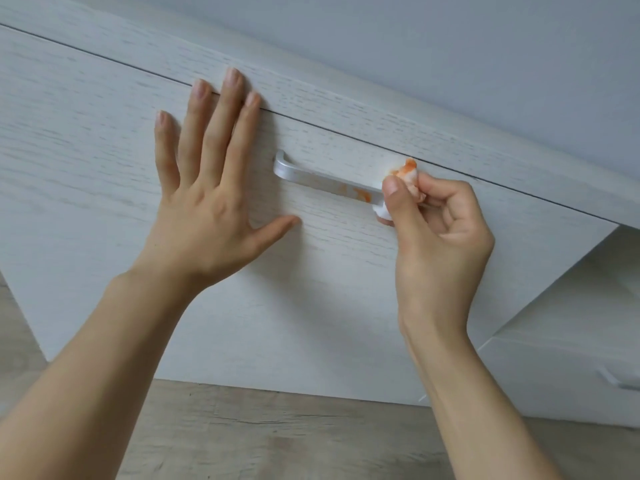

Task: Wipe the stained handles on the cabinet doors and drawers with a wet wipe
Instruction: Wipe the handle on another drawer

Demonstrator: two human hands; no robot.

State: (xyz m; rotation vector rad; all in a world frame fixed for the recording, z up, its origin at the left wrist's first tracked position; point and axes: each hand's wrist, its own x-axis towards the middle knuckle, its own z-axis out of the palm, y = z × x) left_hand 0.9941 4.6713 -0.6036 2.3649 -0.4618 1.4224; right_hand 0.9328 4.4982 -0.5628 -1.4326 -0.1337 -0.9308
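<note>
One stained wipe [406, 174] (orange) — on handle [325, 183]

No readable text anywhere — no labels, brands, numbers or signs on the pale wood-grain drawer front [104, 140], the silver handle [311, 178], the wipe [407, 173] or the floor [277, 438].

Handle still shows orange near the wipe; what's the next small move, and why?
Probably slide the wipe leftward along the handle. The right hand pinches it at the handle's right end, and an orange smear sits just left of it on the bar. The left hand lies flat on the drawer front, bracing it, so a short stroke should clear the smear.
</note>
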